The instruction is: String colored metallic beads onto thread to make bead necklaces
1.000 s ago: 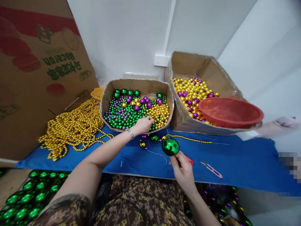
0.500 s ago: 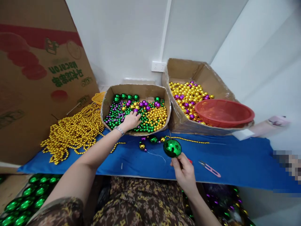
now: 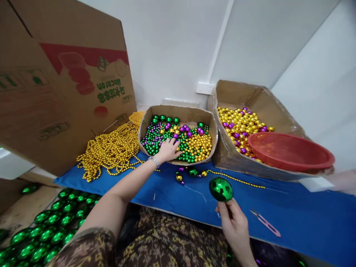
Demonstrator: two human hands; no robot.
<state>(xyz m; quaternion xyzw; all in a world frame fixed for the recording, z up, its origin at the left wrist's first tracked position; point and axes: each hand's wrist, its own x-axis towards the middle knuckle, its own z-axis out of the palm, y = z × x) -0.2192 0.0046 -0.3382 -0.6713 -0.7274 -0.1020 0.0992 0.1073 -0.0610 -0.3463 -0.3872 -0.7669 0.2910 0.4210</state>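
Note:
My left hand [image 3: 168, 149] reaches into a low cardboard box [image 3: 179, 109] of small green, purple and gold beads [image 3: 198, 144]. Its fingers are spread over the beads, thumb apart, and I see nothing held in them. In my right hand [image 3: 236, 218], the thumb and fingers pinch the underside of a large shiny green bead [image 3: 221, 189] above the blue cloth. A thin line rises from the top of this bead. Behind it on the cloth lies a short string of green, gold and purple beads [image 3: 193, 171] with a loose thread end [image 3: 198, 190].
Gold bead strands [image 3: 111, 148] lie left, beside a tall carton [image 3: 91, 92]. At right, a larger box [image 3: 239, 92] holds gold and purple balls and a red basin [image 3: 290, 152]. Pink thread snips [image 3: 265, 222] rest on the blue cloth [image 3: 314, 211]. Large green balls [image 3: 52, 218] sit below left.
The view has swung left, so things appear further right. My left hand stays in the bead box, with its fingers now more spread. My right hand still holds the large green bead.

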